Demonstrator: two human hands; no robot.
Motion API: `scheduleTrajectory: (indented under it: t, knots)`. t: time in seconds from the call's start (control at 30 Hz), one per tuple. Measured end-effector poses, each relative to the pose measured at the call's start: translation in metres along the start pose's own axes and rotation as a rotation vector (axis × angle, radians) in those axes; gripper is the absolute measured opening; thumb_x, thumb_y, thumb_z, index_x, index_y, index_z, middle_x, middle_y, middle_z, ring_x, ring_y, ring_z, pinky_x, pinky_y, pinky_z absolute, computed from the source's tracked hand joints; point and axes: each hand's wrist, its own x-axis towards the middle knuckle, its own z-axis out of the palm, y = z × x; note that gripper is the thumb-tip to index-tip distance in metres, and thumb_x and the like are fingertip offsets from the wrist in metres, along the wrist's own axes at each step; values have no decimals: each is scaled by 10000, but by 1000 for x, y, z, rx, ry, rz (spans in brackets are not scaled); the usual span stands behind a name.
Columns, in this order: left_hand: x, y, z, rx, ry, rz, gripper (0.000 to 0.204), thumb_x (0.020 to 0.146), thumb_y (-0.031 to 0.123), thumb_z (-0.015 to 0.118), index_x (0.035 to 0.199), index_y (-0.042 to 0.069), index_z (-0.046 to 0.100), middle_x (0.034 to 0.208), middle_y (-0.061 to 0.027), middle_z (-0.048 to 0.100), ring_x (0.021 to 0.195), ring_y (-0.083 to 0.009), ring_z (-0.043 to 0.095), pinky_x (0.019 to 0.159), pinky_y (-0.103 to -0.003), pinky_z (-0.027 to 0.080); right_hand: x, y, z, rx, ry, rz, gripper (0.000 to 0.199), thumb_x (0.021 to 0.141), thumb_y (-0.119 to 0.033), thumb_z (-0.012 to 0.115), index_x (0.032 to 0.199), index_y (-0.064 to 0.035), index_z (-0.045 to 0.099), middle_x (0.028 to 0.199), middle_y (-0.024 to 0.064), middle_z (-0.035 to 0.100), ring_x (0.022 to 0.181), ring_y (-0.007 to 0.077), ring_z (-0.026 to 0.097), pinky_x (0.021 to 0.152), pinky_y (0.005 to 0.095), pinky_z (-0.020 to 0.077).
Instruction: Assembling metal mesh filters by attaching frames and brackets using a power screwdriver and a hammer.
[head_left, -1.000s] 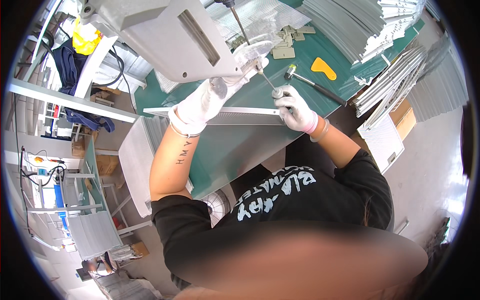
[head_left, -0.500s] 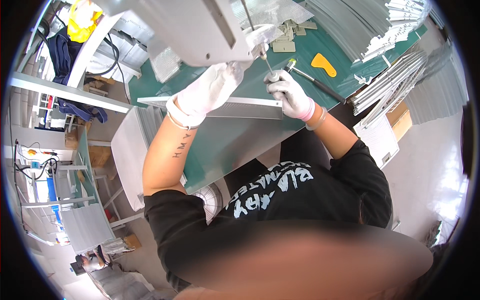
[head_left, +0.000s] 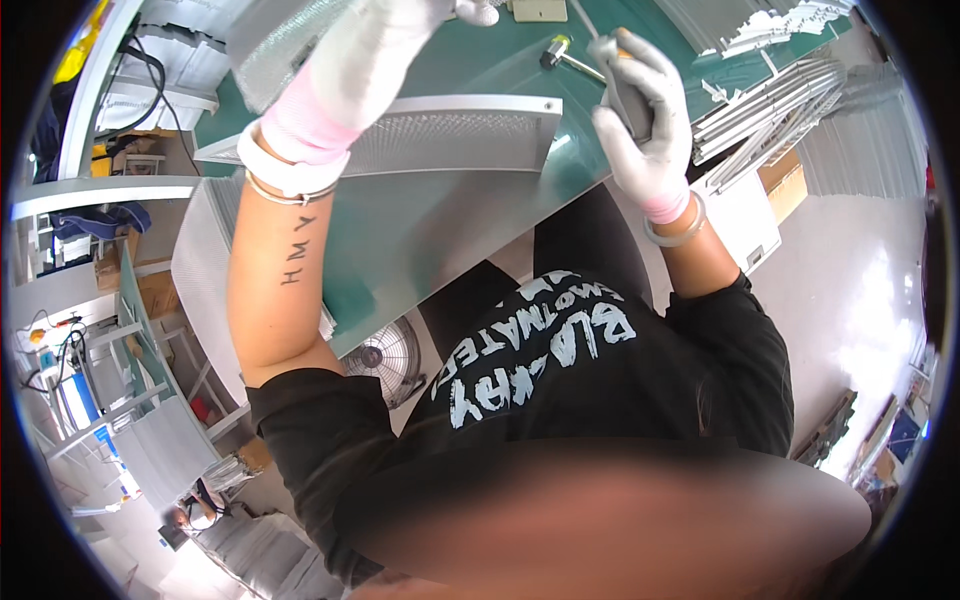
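My right hand (head_left: 648, 120), in a white glove with a pink cuff, is wrapped around the grey handle of a screwdriver-like tool (head_left: 627, 105). A thin shaft runs up from that handle. My left hand (head_left: 385, 60), gloved the same way, reaches up to the top edge of the view. Its visible fingertips are curled, and what they hold, if anything, is cut off. Below the hands lies a silver-edged panel (head_left: 450, 145) with a fine mesh-like face. A hammer (head_left: 557, 50) rests on the table just left of my right hand.
The green table (head_left: 430, 240) carries bubble wrap (head_left: 275, 60) at the far left. Stacked grey panels (head_left: 215, 260) stand along its left side. To the right are bundled metal strips (head_left: 765, 115) and a cardboard box (head_left: 785, 185). Beneath the table sits a fan (head_left: 385, 355).
The large white metal piece has left the view. My right hand has come away from my left, rightward, with the tool in it. The table now appears higher in the view.
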Motion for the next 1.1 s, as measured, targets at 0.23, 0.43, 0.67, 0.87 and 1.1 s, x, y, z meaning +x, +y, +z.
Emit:
scheduleTrajectory:
  t: [0.23, 0.43, 0.67, 0.87, 1.1]
  knots:
    - [-6, -9, 2, -212, -29, 147, 807, 1018, 601, 350, 1491, -52, 321, 1350, -123, 532, 1119, -224, 552, 950, -343, 458, 9, -30, -23, 80, -142, -377, 483, 685, 56, 589, 1168, 68, 581, 1196, 240, 615, 934, 365, 696, 823, 401, 559]
    - [-1, -38, -11, -453, -82, 231, 795, 1018, 599, 354, 1479, -48, 341, 1343, -124, 538, 1117, -231, 561, 949, -352, 464, 17, -66, -16, -173, -207, -238, 402, 682, 40, 630, 1082, 75, 638, 1136, 218, 664, 1043, 361, 674, 911, 383, 539]
    - [21, -62, -11, -729, -206, 347, 780, 1018, 597, 358, 1463, -43, 365, 1336, -125, 545, 1114, -239, 572, 947, -363, 471, 32, -72, -14, -188, -239, -252, 424, 619, 53, 640, 1042, 70, 662, 1151, 251, 669, 1039, 354, 675, 921, 381, 526]
    - [27, -65, -8, -915, -291, 427, 770, 1017, 595, 361, 1453, -40, 382, 1330, -125, 550, 1112, -244, 580, 946, -371, 476, 42, -82, -11, -328, -266, -231, 413, 650, 45, 620, 1061, 84, 649, 1159, 259, 667, 1068, 359, 666, 925, 405, 522]
    - [21, -29, -10, -575, -115, 191, 727, 1013, 602, 372, 1380, -21, 451, 1246, -139, 574, 1081, -251, 612, 913, -370, 508, 75, -120, -15, -194, -352, 95, 377, 813, -33, 666, 1180, 43, 628, 1102, 215, 658, 992, 315, 684, 865, 362, 567]
